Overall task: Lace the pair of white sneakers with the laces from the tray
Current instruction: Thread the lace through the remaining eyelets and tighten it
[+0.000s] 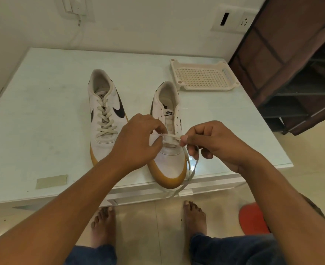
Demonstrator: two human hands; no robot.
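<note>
Two white sneakers with gum soles and black swooshes stand on the white table, toes toward me. The left sneaker is laced up its front. The right sneaker has its upper eyelets bare; a white lace crosses its lowest eyelets. My left hand pinches the lace at the shoe's left side. My right hand pinches it at the right side, and the loose ends hang over the table's front edge. A cream perforated tray sits at the back right with nothing in it.
A strip of tan tape lies on the table's front left. A dark brown shelf unit stands right of the table. My bare feet are on the tiled floor below, next to a red object.
</note>
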